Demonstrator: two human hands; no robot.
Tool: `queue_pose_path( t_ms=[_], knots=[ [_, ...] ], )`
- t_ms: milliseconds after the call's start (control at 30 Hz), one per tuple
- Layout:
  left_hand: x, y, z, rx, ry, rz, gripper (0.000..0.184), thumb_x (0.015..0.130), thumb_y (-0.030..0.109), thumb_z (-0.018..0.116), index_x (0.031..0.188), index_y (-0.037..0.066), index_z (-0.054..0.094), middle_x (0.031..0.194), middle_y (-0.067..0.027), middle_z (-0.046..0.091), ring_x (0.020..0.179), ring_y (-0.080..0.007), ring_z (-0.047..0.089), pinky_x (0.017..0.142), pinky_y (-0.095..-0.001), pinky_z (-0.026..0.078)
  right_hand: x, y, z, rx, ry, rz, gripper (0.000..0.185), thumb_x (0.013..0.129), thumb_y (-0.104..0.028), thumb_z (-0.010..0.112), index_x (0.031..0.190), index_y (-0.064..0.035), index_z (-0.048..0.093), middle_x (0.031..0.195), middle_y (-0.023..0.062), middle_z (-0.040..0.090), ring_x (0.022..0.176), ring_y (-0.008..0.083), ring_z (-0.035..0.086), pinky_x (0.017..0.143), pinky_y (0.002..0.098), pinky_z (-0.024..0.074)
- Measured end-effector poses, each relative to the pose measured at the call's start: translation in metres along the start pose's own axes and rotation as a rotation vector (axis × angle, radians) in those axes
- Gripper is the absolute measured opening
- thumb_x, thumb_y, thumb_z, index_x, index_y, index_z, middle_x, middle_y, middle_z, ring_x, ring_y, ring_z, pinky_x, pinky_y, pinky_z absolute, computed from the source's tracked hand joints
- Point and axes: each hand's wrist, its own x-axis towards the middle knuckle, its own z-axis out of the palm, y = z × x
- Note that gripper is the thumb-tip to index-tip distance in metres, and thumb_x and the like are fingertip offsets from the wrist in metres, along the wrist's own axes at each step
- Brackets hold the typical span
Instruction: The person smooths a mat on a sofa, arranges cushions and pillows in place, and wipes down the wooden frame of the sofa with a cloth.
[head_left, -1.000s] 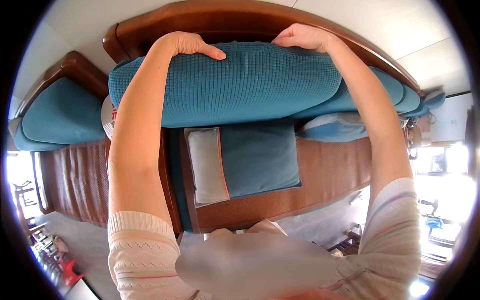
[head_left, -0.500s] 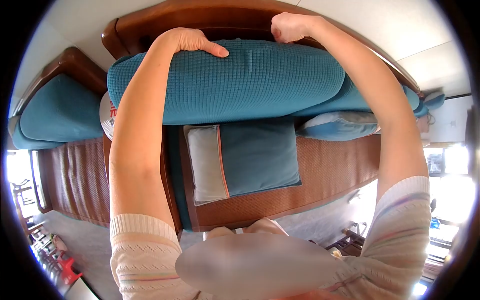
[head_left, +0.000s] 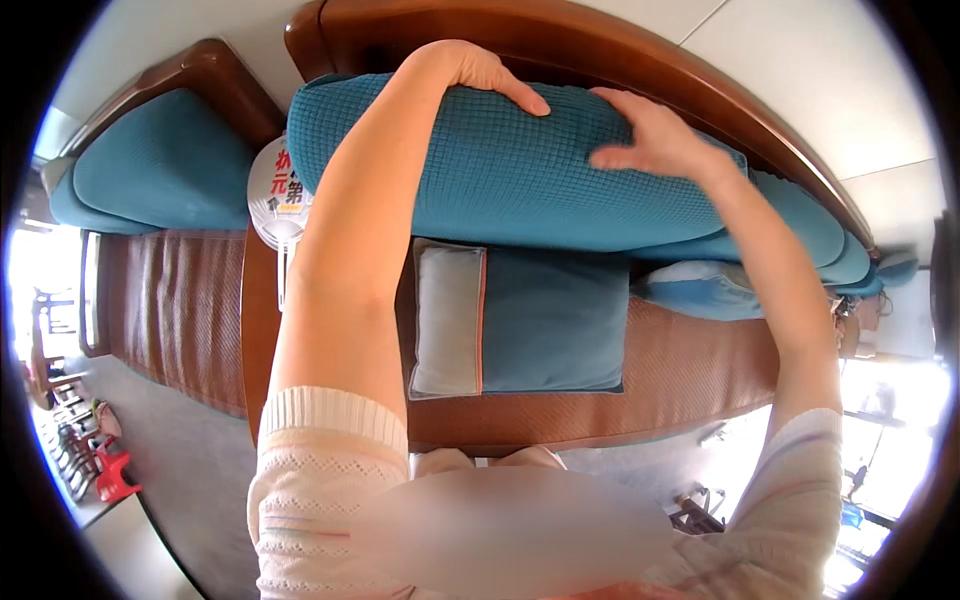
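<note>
A large teal sofa back cushion (head_left: 520,190) in a waffle-textured cover leans against the wooden sofa back (head_left: 440,35). Over its top edge lies my left hand (head_left: 490,82), thumb pressed on the front face and the other fingers hidden behind. My right hand (head_left: 665,142) is at the cushion's upper right, thumb and fingers spread apart; whether it touches the cover I cannot tell. Below, a throw pillow (head_left: 555,320) in grey and blue with an orange stripe rests on the seat.
Brown woven matting (head_left: 690,350) covers the seat. A round hand fan (head_left: 268,205) with red and black characters stands by the wooden armrest (head_left: 262,340). Another teal cushion (head_left: 165,165) is at left, a blue-white pillow (head_left: 700,288) at right. A red stool (head_left: 117,475) is on the floor.
My right hand has moved from the sofa back's edge down to the cushion and its fist has opened. My left hand still grips the cushion top. The view has shifted.
</note>
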Motion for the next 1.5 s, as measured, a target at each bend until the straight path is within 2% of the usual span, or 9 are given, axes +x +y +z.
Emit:
queue_pose_path(
  t_ms=[67, 233, 333, 533, 933, 1067, 1167, 1300, 1500],
  knots=[
    [-0.001, 0.0, -0.002, 0.015, -0.029, 0.01, 0.079, 0.046, 0.064, 0.07, 0.102, 0.008, 0.064, 0.113, -0.021, 0.053, 0.104, -0.034, 0.052, 0.091, -0.041, 0.038, 0.004, -0.001, 0.006, -0.04, -0.031, 0.068, 0.087, 0.055, -0.05, 0.074, 0.122, -0.0038, 0.042, 0.116, 0.0163, 0.051, 0.11, 0.0314, 0.047, 0.092, 0.0371, 0.038],
    [-0.025, -0.019, -0.026, 0.214, 0.187, 0.008, 0.074, 0.061, 0.07, 0.056, 0.103, 0.009, 0.063, 0.113, -0.0203, 0.054, 0.103, -0.0346, 0.053, 0.091, -0.0425, 0.037, 0.007, 0.006, 0.009, -0.022, -0.082, 0.12, 0.092, 0.053, -0.058, 0.072, 0.121, -0.0038, 0.044, 0.11, 0.0167, 0.055, 0.105, 0.0312, 0.051, 0.09, 0.0367, 0.0403],
    [-0.051, -0.059, -0.061, 0.398, 0.169, -0.102, 0.043, 0.082, 0.047, 0.048, 0.101, 0.012, 0.065, 0.104, -0.0135, 0.06, 0.095, -0.0259, 0.057, 0.088, -0.0385, 0.039, 0.005, 0.007, 0.009, -0.016, -0.053, 0.102, 0.094, 0.051, -0.062, 0.071, 0.12, -0.0034, 0.044, 0.109, 0.017, 0.055, 0.103, 0.0313, 0.052, 0.089, 0.0369, 0.0412],
    [-0.047, -0.102, -0.085, 0.316, 0.077, -0.207, 0.028, 0.075, 0.021, 0.059, 0.097, 0.006, 0.064, 0.1, -0.013, 0.061, 0.092, -0.0264, 0.057, 0.082, -0.0348, 0.043, 0.006, 0.006, 0.01, -0.005, -0.065, 0.081, 0.093, 0.051, -0.061, 0.071, 0.119, -0.0028, 0.045, 0.108, 0.0171, 0.056, 0.102, 0.0318, 0.052, 0.088, 0.0371, 0.0415],
    [-0.007, -0.148, -0.083, 0.652, 0.144, -0.371, 0.032, 0.076, 0.013, 0.053, 0.106, 0.005, 0.059, 0.119, -0.0158, 0.05, 0.108, -0.0291, 0.05, 0.089, -0.036, 0.04, 0.005, 0.014, 0.013, -0.049, 0.001, 0.01, 0.09, 0.052, -0.062, 0.069, 0.116, -0.003, 0.047, 0.109, 0.0162, 0.055, 0.103, 0.0315, 0.052, 0.087, 0.0366, 0.0421],
    [-0.015, -0.142, -0.095, 0.727, 0.261, -0.225, 0.03, 0.077, 0.019, 0.055, 0.101, 0.001, 0.061, 0.103, -0.0158, 0.06, 0.094, -0.0304, 0.058, 0.082, -0.0368, 0.046, 0.015, 0.02, 0.014, -0.057, 0.027, 0.056, 0.087, 0.054, -0.059, 0.071, 0.117, -0.0033, 0.046, 0.108, 0.0171, 0.055, 0.103, 0.0325, 0.051, 0.088, 0.0371, 0.0413],
    [-0.074, -0.072, -0.069, 0.683, 0.706, -0.236, 0.026, 0.08, 0.025, 0.052, 0.093, 0.006, 0.065, 0.096, -0.0132, 0.062, 0.09, -0.0304, 0.058, 0.081, -0.0376, 0.045, 0.026, 0.03, 0.014, -0.043, -0.01, 0.102, 0.087, 0.055, -0.058, 0.07, 0.118, -0.0038, 0.046, 0.105, 0.0186, 0.056, 0.101, 0.0331, 0.052, 0.087, 0.0374, 0.0414],
    [-0.071, -0.026, -0.017, 0.417, 0.66, 0.61, 0.052, 0.072, 0.041, 0.062, 0.116, 0.014, 0.053, 0.115, -0.015, 0.053, 0.105, -0.0285, 0.051, 0.088, -0.0406, 0.041, 0.035, 0.025, 0.007, 0.001, -0.099, 0.115, 0.084, 0.057, -0.056, 0.07, 0.119, -0.0047, 0.046, 0.104, 0.0179, 0.057, 0.101, 0.0311, 0.053, 0.087, 0.0366, 0.0421],
    [-0.057, -0.049, -0.031, 0.656, 0.361, 0.116, 0.096, 0.048, 0.057, 0.073, 0.126, 0.011, 0.042, 0.118, -0.0151, 0.051, 0.112, -0.0301, 0.047, 0.094, -0.0514, 0.03, 0.04, 0.041, 0.02, -0.119, -0.039, 0.126, 0.094, 0.053, -0.065, 0.065, 0.123, -0.0055, 0.042, 0.11, 0.0187, 0.055, 0.106, 0.0317, 0.051, 0.09, 0.0373, 0.0414]
  ],
)
